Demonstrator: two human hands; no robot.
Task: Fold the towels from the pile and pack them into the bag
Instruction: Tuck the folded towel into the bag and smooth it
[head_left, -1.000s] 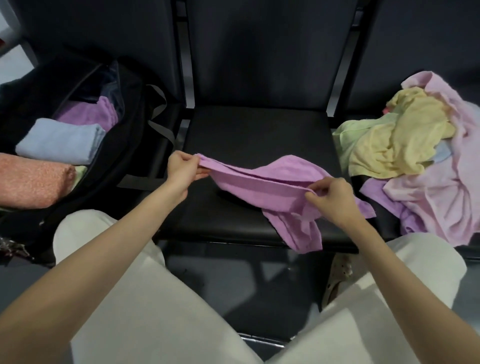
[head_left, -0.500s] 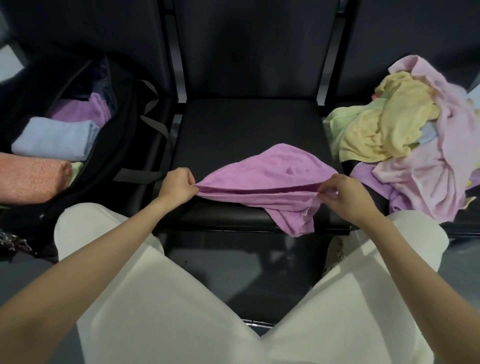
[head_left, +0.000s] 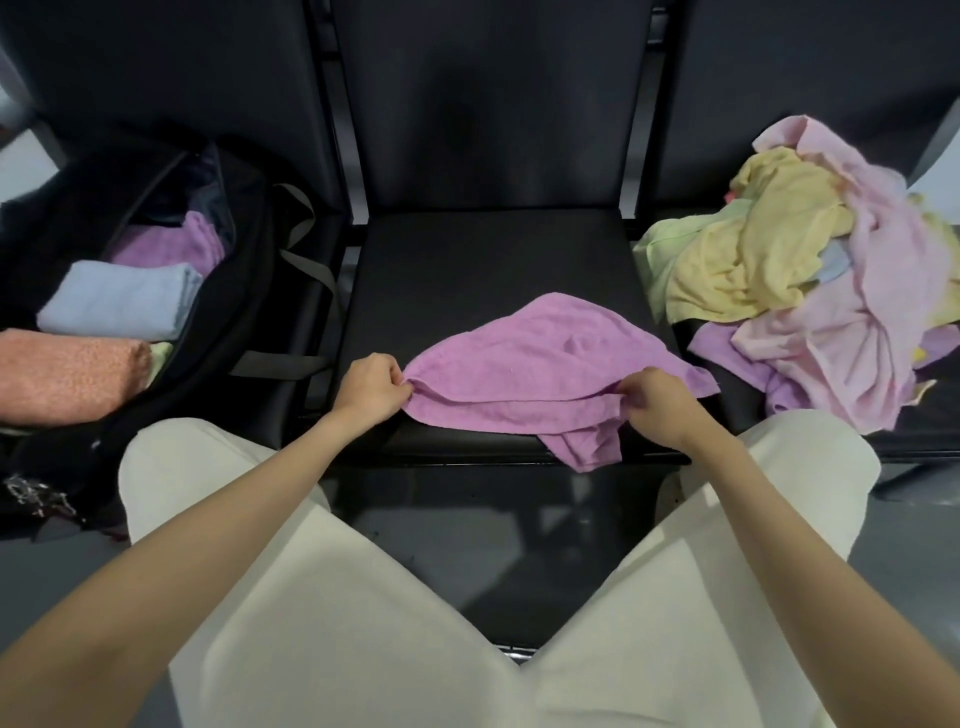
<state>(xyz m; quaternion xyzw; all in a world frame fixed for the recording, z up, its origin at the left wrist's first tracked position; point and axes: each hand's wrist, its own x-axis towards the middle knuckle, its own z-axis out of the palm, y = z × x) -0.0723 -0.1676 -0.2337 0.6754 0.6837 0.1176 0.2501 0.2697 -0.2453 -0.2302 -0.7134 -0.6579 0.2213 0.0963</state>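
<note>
We have now laid the purple towel (head_left: 540, 358) down on the bench (head_left: 467, 260). Our left hand (head_left: 370, 388) and right hand (head_left: 655, 402) each pinch its near edge in a tight grip, ready to fold.

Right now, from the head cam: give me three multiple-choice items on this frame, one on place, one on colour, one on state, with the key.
1. Where does the purple towel lie?
A. on the middle seat
B. inside the bag
C. on the floor

2. What colour is the folded towel in the black bag, just behind the orange towel?
A. green
B. light blue
C. white

3. How do the hands hold the purple towel?
A. only the left hand grips it
B. both lie flat on it
C. left hand and right hand each pinch its near edge

Key:
1 A: it is spread on the dark seat cushion, one corner hanging over the front edge.
2 B: pale blue fabric lies between the orange and purple ones.
3 C: the fingers of both hands curl round the near hem.
</note>
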